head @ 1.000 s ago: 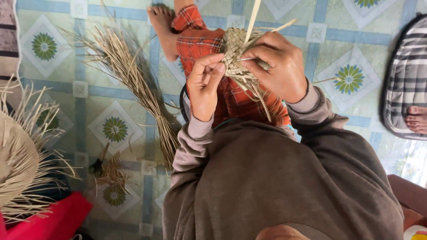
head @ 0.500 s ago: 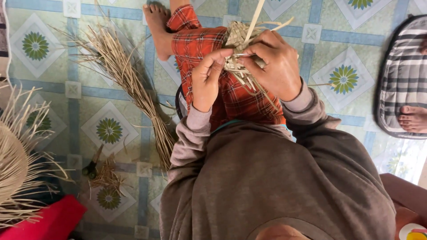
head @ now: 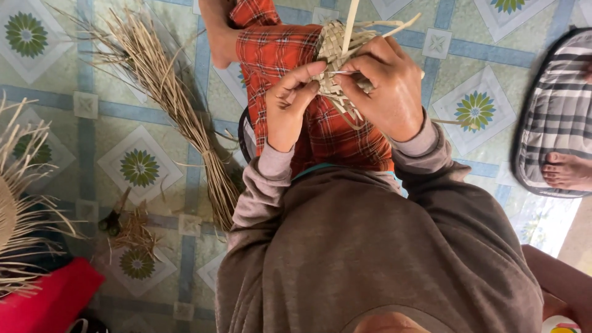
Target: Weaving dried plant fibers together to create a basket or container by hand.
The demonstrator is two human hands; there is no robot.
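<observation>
- Centrally, at the far middle over the red plaid lap (head: 320,123), I see the woven straw piece (head: 338,52): I judge it light, springy and easily creased.
- My left hand (head: 290,105) pinches its near-left edge; my right hand (head: 385,86) clasps its body.
- Loose strips (head: 351,18) project far; I judge the woven body the safer hold.
- Open floor (head: 481,49) lies right; a straw bundle (head: 179,111) crowds the left.

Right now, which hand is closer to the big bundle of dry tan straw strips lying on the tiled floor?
Left. The left hand hangs just beside the bundle of dry tan straw strips; the right hand is farther away, across the small woven straw piece both hands hold.
</observation>
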